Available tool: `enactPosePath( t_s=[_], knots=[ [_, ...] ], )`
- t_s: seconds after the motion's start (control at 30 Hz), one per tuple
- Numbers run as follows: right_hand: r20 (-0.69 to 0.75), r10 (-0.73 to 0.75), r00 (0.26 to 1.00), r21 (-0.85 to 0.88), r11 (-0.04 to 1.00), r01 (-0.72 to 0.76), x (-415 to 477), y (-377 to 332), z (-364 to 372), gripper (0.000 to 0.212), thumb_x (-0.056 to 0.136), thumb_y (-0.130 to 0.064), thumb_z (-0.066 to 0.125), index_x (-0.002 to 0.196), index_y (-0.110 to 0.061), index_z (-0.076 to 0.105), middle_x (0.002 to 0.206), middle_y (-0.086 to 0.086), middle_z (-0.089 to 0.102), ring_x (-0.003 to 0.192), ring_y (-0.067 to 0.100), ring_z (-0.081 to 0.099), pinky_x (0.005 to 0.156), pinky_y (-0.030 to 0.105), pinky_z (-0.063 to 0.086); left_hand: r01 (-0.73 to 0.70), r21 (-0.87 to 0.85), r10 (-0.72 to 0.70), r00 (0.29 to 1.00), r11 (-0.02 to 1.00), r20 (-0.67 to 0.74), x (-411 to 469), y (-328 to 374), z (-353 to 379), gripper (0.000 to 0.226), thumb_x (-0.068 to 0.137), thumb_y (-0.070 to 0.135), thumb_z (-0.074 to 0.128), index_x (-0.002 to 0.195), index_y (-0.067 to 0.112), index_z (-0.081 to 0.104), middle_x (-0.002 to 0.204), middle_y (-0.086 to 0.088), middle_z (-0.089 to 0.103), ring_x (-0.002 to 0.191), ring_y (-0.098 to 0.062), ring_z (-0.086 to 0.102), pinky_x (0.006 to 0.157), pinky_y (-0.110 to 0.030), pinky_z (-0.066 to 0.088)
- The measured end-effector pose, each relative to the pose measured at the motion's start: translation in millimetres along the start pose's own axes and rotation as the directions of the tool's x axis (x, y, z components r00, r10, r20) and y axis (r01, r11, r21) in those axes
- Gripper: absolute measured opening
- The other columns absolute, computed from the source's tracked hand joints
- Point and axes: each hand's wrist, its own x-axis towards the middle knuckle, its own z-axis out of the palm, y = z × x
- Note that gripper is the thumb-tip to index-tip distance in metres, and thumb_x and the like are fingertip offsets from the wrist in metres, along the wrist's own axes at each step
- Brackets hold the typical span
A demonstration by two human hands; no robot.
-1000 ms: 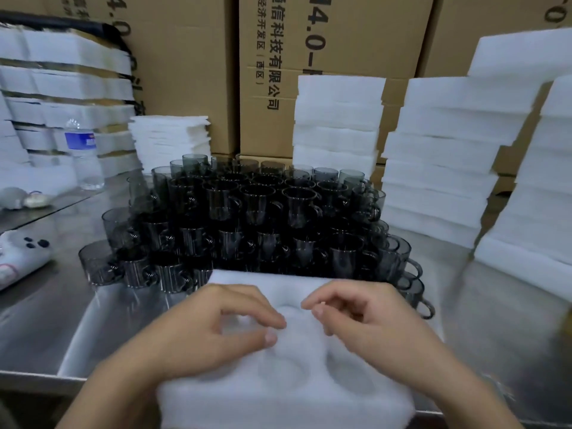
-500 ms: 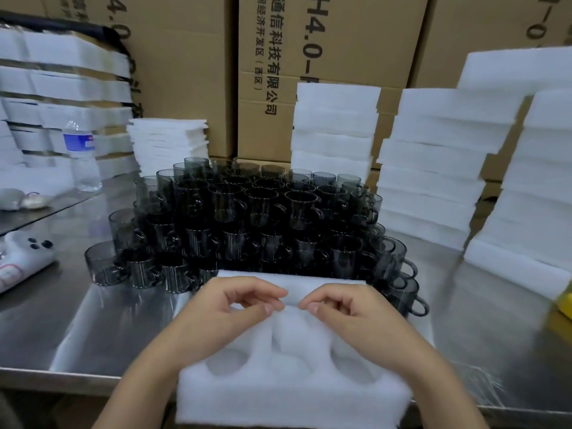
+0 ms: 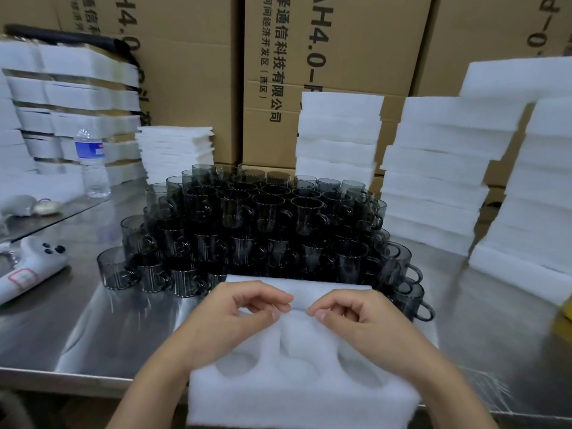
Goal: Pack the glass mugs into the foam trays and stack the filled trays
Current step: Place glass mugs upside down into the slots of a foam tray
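Observation:
A white foam tray (image 3: 297, 388) with round pockets lies at the table's near edge, and the pockets I can see hold nothing. My left hand (image 3: 235, 317) and my right hand (image 3: 356, 320) are side by side over its far half. Their fingers are curled, and thumb and forefinger tips pinch at the foam near the tray's middle. Just behind the tray stand several dark smoky glass mugs (image 3: 266, 230), stacked in tiers, handles mostly pointing right.
Tall stacks of white foam blocks (image 3: 439, 187) rise at the back right and another foam stack (image 3: 337, 140) at the centre, with thin foam sheets (image 3: 176, 150) at the back left. A water bottle (image 3: 91, 164) and a white device (image 3: 28, 270) sit on the steel table (image 3: 62, 329). Cardboard boxes (image 3: 340, 57) wall the rear.
Both hands stay on the tray, their fingertips drawn a little closer together near its middle. The view has shifted slightly; the mugs have not moved.

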Motion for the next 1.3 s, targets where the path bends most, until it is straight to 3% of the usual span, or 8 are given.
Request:
enactPosePath(
  t_s=[0.33, 0.5, 0.63, 0.77, 0.9, 1.07, 1.17, 1.3],
  knots=[
    [-0.006, -0.015, 1.0, 0.013, 1.0, 0.015, 1.5, 1.8, 1.0, 0.016, 0.088, -0.025, 0.064, 0.081, -0.035, 0.074, 0.054, -0.017, 0.051, 0.049, 0.005, 0.035, 0.051, 0.015, 0.028, -0.016, -0.036, 0.015, 1.0, 0.999, -0.025, -0.1, -5.4, -0.9, 0.034, 0.086, 0.003, 0.067, 0.091, 0.036, 0.075, 0.093, 0.006, 0.075, 0.085, -0.005, 0.065, 0.078, -0.018, 0.049],
    [0.006, -0.035, 0.999, -0.004, 0.999, 0.035, 4.1, 4.0, 2.0, 0.017, 0.089, -0.025, 0.064, 0.079, -0.035, 0.074, 0.053, -0.016, 0.049, 0.048, 0.003, 0.036, 0.05, 0.013, 0.028, -0.114, -0.188, 0.098, 0.991, 0.976, -0.09, -3.2, -13.0, -3.4, 0.014, 0.07, 0.02, 0.066, 0.076, 0.024, 0.078, 0.076, -0.006, 0.074, 0.074, -0.014, 0.067, 0.072, -0.021, 0.051],
    [0.023, -0.074, 0.997, 0.05, 0.996, 0.072, 6.6, 1.2, -2.2, 0.017, 0.088, -0.023, 0.064, 0.081, -0.036, 0.074, 0.052, -0.014, 0.047, 0.047, 0.001, 0.034, 0.048, 0.012, 0.028, -0.217, -0.232, 0.197, 0.975, 0.948, -0.106, -0.1, -21.1, -2.4, 0.024, 0.069, 0.005, 0.056, 0.068, 0.016, 0.078, 0.068, -0.007, 0.072, 0.066, -0.012, 0.065, 0.066, -0.019, 0.05],
    [-0.259, -0.187, 0.948, 0.103, 0.97, 0.22, 23.8, -9.7, -10.1, 0.021, 0.088, -0.016, 0.064, 0.08, -0.034, 0.073, 0.05, -0.014, 0.045, 0.048, 0.001, 0.036, 0.048, 0.012, 0.03, -0.383, -0.34, 0.25, 0.893, 0.859, -0.373, -0.8, -34.7, -2.0, 0.041, 0.074, 0.003, 0.037, 0.052, 0.008, 0.071, 0.061, -0.014, 0.068, 0.064, -0.022, 0.063, 0.066, -0.022, 0.047],
    [-0.498, -0.252, 0.83, -0.164, 0.967, 0.195, 62.8, -23.8, -23.9, 0.018, 0.087, -0.017, 0.061, 0.09, -0.034, 0.067, 0.069, -0.013, 0.053, 0.059, 0.001, 0.046, 0.058, 0.011, 0.034, -0.402, -0.339, 0.196, 0.84, 0.851, -0.506, -4.2, -38.4, -3.2, 0.045, 0.077, 0.009, 0.035, 0.045, 0.013, 0.065, 0.06, -0.015, 0.066, 0.065, -0.022, 0.061, 0.065, -0.022, 0.045],
    [-0.337, -0.238, 0.911, -0.576, 0.818, 0.0, 101.0, -24.6, -33.0, 0.042, 0.091, -0.035, 0.053, 0.132, -0.032, 0.051, 0.126, -0.002, 0.051, 0.123, 0.019, 0.041, 0.101, 0.038, 0.032, -0.283, -0.344, 0.049, 0.831, 0.895, -0.554, -0.4, -37.8, 0.9, 0.046, 0.081, 0.014, 0.044, 0.038, 0.011, 0.059, 0.056, -0.016, 0.065, 0.059, -0.02, 0.063, 0.068, -0.029, 0.046],
    [-0.304, -0.165, 0.938, -0.644, 0.761, -0.075, 113.6, -26.3, -36.8, 0.039, 0.09, -0.045, 0.051, 0.128, -0.037, 0.054, 0.132, -0.003, 0.05, 0.128, 0.023, 0.036, 0.102, 0.044, 0.028, -0.247, -0.363, -0.021, 0.802, 0.898, -0.597, 2.6, -39.5, 1.4, 0.057, 0.092, 0.004, 0.047, 0.036, 0.012, 0.058, 0.053, -0.015, 0.064, 0.055, -0.018, 0.064, 0.069, -0.031, 0.046],
    [-0.268, -0.115, 0.956, -0.608, 0.791, -0.076, 120.6, -25.5, -35.4, 0.026, 0.091, -0.042, 0.053, 0.114, -0.034, 0.062, 0.129, -0.003, 0.056, 0.125, 0.024, 0.042, 0.1, 0.045, 0.029, -0.221, -0.352, -0.037, 0.801, 0.909, -0.597, 3.8, -39.3, 0.7, 0.058, 0.093, 0.003, 0.045, 0.037, 0.012, 0.06, 0.052, -0.014, 0.064, 0.055, -0.016, 0.064, 0.062, -0.016, 0.049]
  ],
)
